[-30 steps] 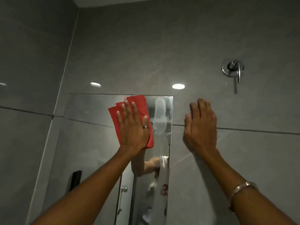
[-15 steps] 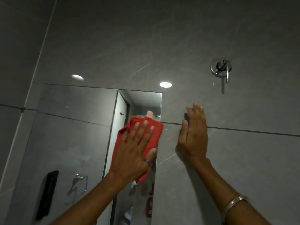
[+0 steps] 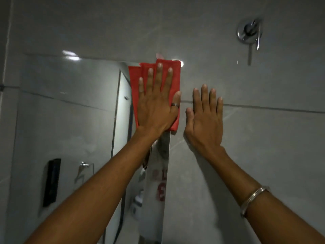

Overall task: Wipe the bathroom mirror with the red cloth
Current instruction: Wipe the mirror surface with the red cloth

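Observation:
The bathroom mirror (image 3: pixel 70 111) is fixed to the grey tiled wall and fills the left half of the view. A folded red cloth (image 3: pixel 136 85) lies flat against the mirror's top right corner. My left hand (image 3: pixel 156 104) presses on the cloth with fingers spread and pointing up, a ring on the thumb. My right hand (image 3: pixel 204 118) rests flat on the bare wall tile just right of the mirror's edge, holding nothing. A metal bangle (image 3: pixel 253 198) circles my right wrist.
A chrome wall tap (image 3: pixel 248 33) sticks out of the tile at the upper right. The mirror reflects a black wall fixture (image 3: pixel 51 182), a chrome towel ring (image 3: pixel 84 169) and a glass door edge (image 3: pixel 116 120). A tile joint (image 3: pixel 272 108) runs across the wall.
My left hand has slid the red cloth up from lower on the mirror's right edge to its top right corner. My right hand stays flat on the wall.

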`<state>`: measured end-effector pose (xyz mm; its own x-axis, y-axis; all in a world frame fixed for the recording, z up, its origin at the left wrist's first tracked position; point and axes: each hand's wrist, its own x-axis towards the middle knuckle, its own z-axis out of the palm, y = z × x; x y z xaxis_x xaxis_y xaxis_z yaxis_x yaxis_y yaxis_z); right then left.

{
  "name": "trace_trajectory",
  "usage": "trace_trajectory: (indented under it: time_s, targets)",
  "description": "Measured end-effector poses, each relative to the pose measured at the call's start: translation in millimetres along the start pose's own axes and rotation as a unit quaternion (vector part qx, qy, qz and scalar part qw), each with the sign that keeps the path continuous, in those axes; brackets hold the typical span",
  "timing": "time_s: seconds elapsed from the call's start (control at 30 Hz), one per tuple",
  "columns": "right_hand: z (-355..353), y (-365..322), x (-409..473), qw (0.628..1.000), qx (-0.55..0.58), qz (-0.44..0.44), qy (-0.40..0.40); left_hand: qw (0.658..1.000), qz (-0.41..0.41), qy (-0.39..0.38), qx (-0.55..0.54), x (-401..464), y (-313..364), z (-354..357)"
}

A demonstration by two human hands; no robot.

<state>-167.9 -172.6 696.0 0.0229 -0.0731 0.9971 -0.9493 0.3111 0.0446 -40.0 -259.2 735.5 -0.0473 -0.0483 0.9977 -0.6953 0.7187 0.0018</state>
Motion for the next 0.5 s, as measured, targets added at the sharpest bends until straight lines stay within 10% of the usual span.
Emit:
trace_trajectory:
  time_s: [0.5]
  targets:
    - [-7.9,3.2,-195.6,0.962,0.264,-0.036,-0.056,0.989,0.025,-0.143,-0.040,-454.8,4.5,-2.4]
